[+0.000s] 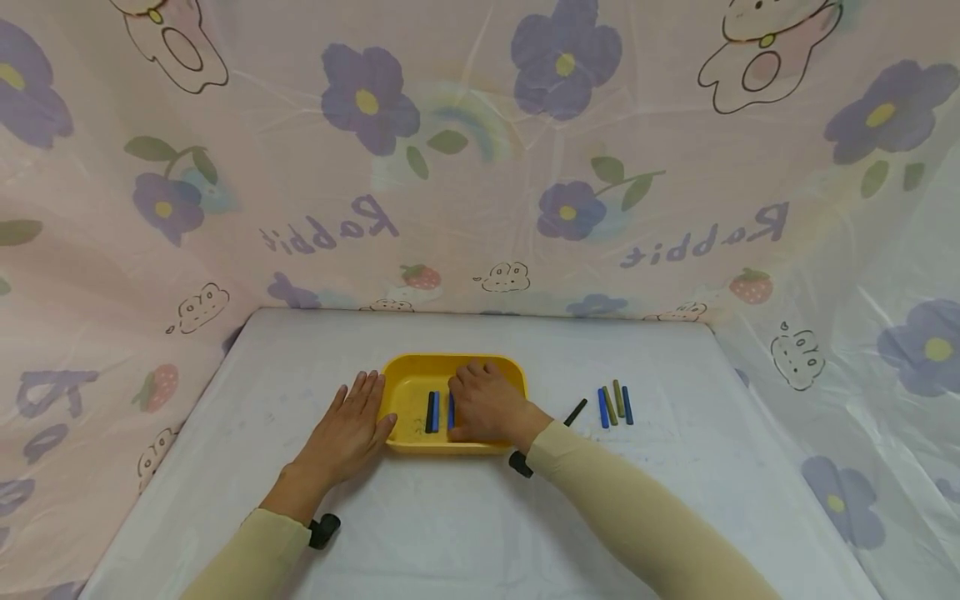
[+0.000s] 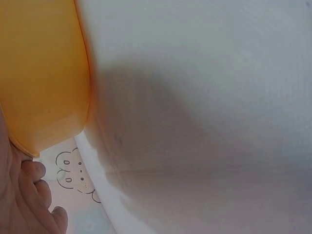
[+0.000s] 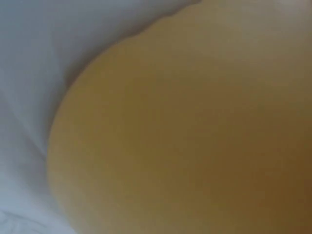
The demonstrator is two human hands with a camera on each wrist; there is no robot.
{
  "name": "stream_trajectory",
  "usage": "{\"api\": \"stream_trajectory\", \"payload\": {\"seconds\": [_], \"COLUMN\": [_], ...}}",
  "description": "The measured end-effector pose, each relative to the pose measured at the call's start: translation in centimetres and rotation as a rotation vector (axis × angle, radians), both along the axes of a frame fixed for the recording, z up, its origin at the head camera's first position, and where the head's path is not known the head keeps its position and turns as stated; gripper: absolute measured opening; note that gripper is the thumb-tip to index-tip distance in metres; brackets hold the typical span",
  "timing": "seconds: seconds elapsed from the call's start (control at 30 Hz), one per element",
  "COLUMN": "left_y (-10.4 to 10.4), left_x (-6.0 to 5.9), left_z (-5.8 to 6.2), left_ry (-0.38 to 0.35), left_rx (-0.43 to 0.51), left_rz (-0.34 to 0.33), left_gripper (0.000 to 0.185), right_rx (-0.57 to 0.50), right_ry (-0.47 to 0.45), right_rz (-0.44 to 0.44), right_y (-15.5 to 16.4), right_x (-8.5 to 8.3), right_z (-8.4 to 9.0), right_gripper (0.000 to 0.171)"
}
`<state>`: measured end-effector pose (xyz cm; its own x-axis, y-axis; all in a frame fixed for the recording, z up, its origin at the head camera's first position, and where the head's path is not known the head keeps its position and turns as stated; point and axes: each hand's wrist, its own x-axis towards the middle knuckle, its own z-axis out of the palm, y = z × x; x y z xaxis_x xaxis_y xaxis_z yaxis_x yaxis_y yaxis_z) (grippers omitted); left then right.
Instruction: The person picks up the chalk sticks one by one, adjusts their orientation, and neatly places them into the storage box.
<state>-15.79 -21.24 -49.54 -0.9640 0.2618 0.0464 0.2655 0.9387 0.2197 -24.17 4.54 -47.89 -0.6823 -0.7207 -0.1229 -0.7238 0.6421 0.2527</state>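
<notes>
We braced the yellow tray [image 1: 405, 371] with our flat, spread left hand [image 1: 348, 429] while our curled right hand [image 1: 487, 404], grip hidden, lowered sticks [image 1: 432, 412] gently.

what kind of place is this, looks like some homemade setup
Probably a makeshift tabletop recording booth, not a workshop or kitchen: a white cloth-covered table is walled on three sides by pink plastic sheeting printed with purple flowers and rabbits. A shallow yellow plastic tray and short coloured sticks are the only props.
</notes>
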Motion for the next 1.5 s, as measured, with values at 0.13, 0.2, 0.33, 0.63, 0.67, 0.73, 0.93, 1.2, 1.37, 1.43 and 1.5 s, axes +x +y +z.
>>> {"api": "stream_trajectory", "payload": {"seconds": [0.13,0.2,0.33,0.63,0.67,0.73,0.93,1.2,1.37,1.43,1.5], "left_y": [0.0,0.0,0.0,-0.1,0.0,0.0,0.0,0.0,0.1,0.1,0.2], "left_x": [0.0,0.0,0.0,0.1,0.1,0.1,0.2,0.1,0.1,0.1,0.2], "left_z": [0.0,0.0,0.0,0.2,0.2,0.2,0.4,0.2,0.2,0.3,0.3], "left_ry": [0.001,0.003,0.006,0.003,0.003,0.001,-0.003,-0.004,-0.003,-0.005,-0.004], "left_rx": [-0.007,-0.009,-0.006,0.001,0.0,0.0,0.007,0.013,0.017,0.016,0.014], "left_rz": [-0.003,-0.004,-0.002,-0.001,-0.001,0.0,0.003,0.005,0.004,0.004,0.006], "left_gripper": [0.075,0.075,0.075,0.074,0.074,0.074,0.074,0.074,0.074,0.074,0.074], "right_rx": [0.0,0.002,0.011,0.022,0.022,0.02,0.018,0.007,0.002,-0.002,-0.009], "right_ry": [0.001,0.01,0.035,0.062,0.065,0.071,0.077,0.039,0.008,0.002,0.0], "right_rz": [-0.001,0.003,0.016,0.024,0.024,0.027,0.027,0.012,0.0,-0.001,0.0], "right_y": [-0.3,-0.4,-0.6,-0.9,-0.9,-1.0,-1.1,-1.3,-1.4,-1.4,-1.4], "right_x": [0.1,0.1,0.2,0.2,0.3,0.3,0.3,0.0,-0.2,-0.2,-0.3], "right_z": [-0.3,-0.5,-0.7,-1.1,-1.1,-1.1,-1.2,-1.3,-1.4,-1.5,-1.5], "right_gripper": [0.077,0.077,0.077,0.073,0.072,0.071,0.071,0.07,0.069,0.069,0.069]}}
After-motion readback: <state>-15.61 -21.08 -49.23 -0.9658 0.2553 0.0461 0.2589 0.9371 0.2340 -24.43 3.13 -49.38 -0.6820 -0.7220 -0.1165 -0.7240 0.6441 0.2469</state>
